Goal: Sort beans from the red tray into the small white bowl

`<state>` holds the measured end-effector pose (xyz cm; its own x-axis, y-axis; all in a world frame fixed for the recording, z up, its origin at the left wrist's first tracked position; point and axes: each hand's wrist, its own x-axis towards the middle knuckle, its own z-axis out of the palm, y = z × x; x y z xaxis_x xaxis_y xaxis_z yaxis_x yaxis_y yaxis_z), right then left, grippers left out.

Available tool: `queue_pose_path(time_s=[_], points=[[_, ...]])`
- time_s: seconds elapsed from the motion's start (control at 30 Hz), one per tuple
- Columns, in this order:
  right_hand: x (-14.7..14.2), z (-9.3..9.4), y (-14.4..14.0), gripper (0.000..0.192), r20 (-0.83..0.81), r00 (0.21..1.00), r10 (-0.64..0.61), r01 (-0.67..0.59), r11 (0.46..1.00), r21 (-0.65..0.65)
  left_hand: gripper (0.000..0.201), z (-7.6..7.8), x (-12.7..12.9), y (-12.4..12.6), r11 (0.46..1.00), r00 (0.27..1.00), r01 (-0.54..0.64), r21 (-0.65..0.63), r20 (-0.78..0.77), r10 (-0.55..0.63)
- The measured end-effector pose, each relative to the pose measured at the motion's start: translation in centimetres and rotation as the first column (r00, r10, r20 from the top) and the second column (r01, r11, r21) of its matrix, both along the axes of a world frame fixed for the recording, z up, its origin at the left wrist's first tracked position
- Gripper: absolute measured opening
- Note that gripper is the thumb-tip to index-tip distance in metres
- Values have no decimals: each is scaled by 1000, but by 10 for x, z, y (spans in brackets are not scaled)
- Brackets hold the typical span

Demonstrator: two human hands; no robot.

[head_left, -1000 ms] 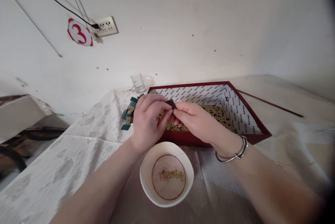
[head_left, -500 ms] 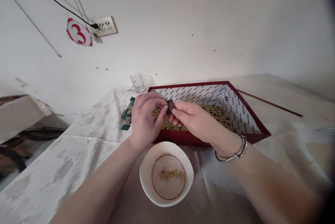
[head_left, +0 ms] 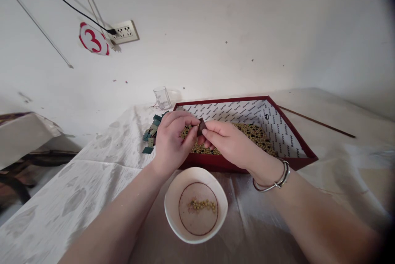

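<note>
Two bare hands meet above the near edge of a red tray point(head_left: 296, 161) on the counter point(head_left: 77, 198). The left hand point(head_left: 173, 142) and the right hand point(head_left: 233, 142) both pinch a small dark piece point(head_left: 201, 125) between thumb and fingertips, so each grip is closed on that piece; it sits tilted, held just above the beads in the tray. The tray has a white printed lining point(head_left: 247, 112) and holds a layer of small yellow-green beads point(head_left: 256, 132) mixed with some dark ones, spread over its floor. A metal bangle point(head_left: 273, 179) circles the right wrist. Directly in front of the tray, nearer the person, stands a white bowl point(head_left: 173, 210) with a dark ring painted inside; a small cluster of yellow-green beads point(head_left: 202, 204) lies at its centre. Left of the tray, just beyond the left hand, lies a heap of small teal and tan tags point(head_left: 151, 134). A clear glass point(head_left: 162, 97) stands behind that heap, near the tray's far left corner. A thin dark stick point(head_left: 317, 122) lies on the counter to the right of the tray. On the wall behind are a socket point(head_left: 123, 31) with a black cable plugged in and a red numeral 3 sign point(head_left: 93, 38).
</note>
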<state>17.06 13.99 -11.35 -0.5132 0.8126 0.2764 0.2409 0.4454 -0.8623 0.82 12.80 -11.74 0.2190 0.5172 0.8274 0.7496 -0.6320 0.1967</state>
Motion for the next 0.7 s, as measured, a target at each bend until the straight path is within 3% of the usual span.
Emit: queue_pose_path(time_s=[0.13, 0.3, 0.43, 0.7], points=[[0, 1, 0, 24, -3, 1000, 4, -4, 1000, -1, 8, 0, -1, 0, 1000, 1000, 8, -16, 22, -8], [1, 0, 0, 24, -11, 1000, -16, 16, 1000, 15, 5, 0, 1, -2, 998, 997, 8, 55, -73, -4], [1, -1, 1, 24, -8, 1000, -7, 8, 1000, 23, 7, -1, 1, -3, 997, 998, -54, 58, -14, 55], [0, 1, -1, 24, 3, 1000, -12, 12, 1000, 25, 7, -2, 2, -3, 995, 998, -48, 86, -43, 52]])
